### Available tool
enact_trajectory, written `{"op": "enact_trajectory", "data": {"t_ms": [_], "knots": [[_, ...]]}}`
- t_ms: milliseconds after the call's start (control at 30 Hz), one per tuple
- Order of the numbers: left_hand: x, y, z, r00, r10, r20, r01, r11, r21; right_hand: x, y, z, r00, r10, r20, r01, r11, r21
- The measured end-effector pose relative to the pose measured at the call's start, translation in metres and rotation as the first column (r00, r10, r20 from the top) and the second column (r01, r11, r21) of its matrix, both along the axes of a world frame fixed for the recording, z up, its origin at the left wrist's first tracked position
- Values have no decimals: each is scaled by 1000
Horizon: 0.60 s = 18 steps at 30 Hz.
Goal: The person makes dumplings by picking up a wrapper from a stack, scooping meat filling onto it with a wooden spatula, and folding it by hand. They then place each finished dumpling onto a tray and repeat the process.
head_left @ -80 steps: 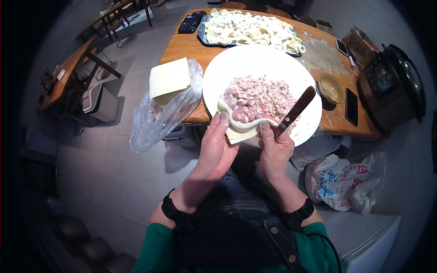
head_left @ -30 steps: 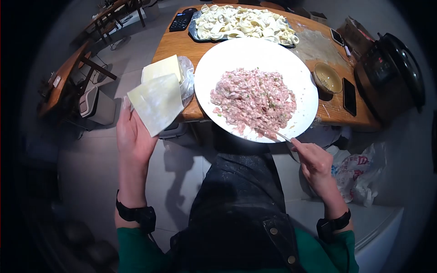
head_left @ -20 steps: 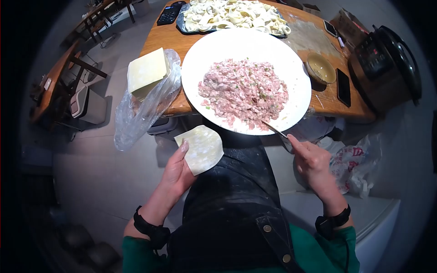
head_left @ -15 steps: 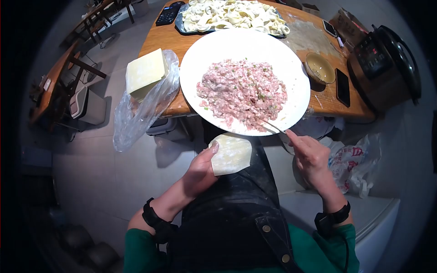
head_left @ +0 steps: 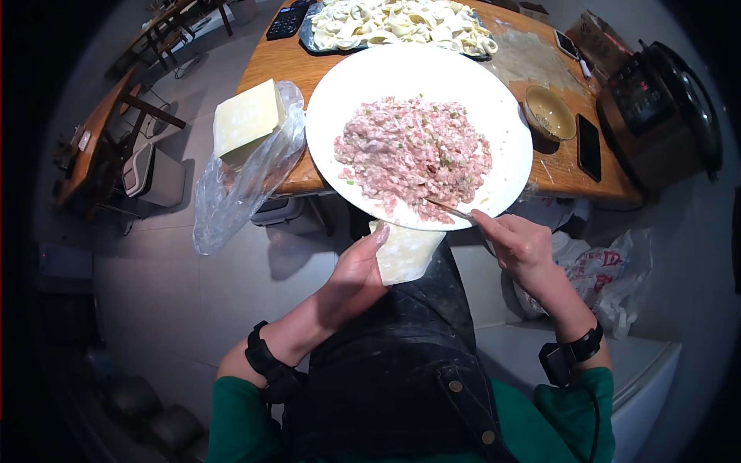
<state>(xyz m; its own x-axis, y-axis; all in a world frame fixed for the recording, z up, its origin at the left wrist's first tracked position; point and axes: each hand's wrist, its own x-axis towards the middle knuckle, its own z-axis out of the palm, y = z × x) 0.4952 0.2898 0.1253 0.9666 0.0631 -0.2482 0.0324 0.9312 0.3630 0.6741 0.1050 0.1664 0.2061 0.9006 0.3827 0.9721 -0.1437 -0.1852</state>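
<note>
My left hand [head_left: 360, 272] pinches a floury wonton wrapper [head_left: 409, 253] by its left edge, just below the rim of a large white plate [head_left: 363, 73]. A broad mound of minced meat [head_left: 413, 147] with green flecks lies on the plate. Gripped in my right hand [head_left: 519, 248] is a thin brown stick [head_left: 448, 207], its tip touching the front of the meat. The tip's shape is hidden in the meat. Left of the plate, a stack of square wrappers [head_left: 248, 119] sits in a clear plastic bag [head_left: 245, 197]. Folded wontons [head_left: 401, 23] fill a dark tray [head_left: 309, 42] behind the plate.
The plate overhangs the front of the wooden table [head_left: 282, 73]. On the right are a small bowl [head_left: 549, 114], a black phone [head_left: 589, 147] and a rice cooker [head_left: 660, 116]. A printed plastic bag [head_left: 606, 270] hangs low at the right. A calculator [head_left: 286, 21] lies at the back left.
My left hand has moved right and slightly up, bringing the wrapper nearer the plate's rim. My right hand has shifted left, and the stick's tip has moved left in the meat.
</note>
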Motion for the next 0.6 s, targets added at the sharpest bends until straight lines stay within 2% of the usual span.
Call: {"op": "enact_trajectory", "data": {"t_ms": [133, 200, 267, 333, 400, 467, 533, 600], "knots": [[1, -1, 7, 999, -8, 38, 7, 1000, 24, -13, -2, 6, 998, -28, -59, 23, 996, -89], [2, -3, 9, 1000, 9, 25, -9, 1000, 4, -24, -2, 6, 966, -11, -259, -1, 999, -45], [0, -3, 10, 999, 32, 9, -31, 999, -23, -41, 0, -4, 972, 13, -236, -2, 999, 44], [-3, -3, 10, 1000, 30, 8, -30, 999, -15, -55, -1, -15, 991, 9, -136, -3, 999, 42], [-10, 1, 0, 999, 46, 25, -45, 999, -31, -60, -7, -17, 991, 6, -136, -7, 1000, -7], [-15, 8, -4, 997, 56, 43, -55, 998, -43, -58, -12, -16, 985, 26, -169, -17, 998, 54], [-17, 11, -4, 995, 94, 44, -88, 989, -122, -50, -4, -8, 952, 7, -305, 55, 979, 194], [-17, 12, -2, 994, 102, 34, -96, 987, -130, -42, 3, -1, 953, -30, -303, 75, 987, 139]]}}
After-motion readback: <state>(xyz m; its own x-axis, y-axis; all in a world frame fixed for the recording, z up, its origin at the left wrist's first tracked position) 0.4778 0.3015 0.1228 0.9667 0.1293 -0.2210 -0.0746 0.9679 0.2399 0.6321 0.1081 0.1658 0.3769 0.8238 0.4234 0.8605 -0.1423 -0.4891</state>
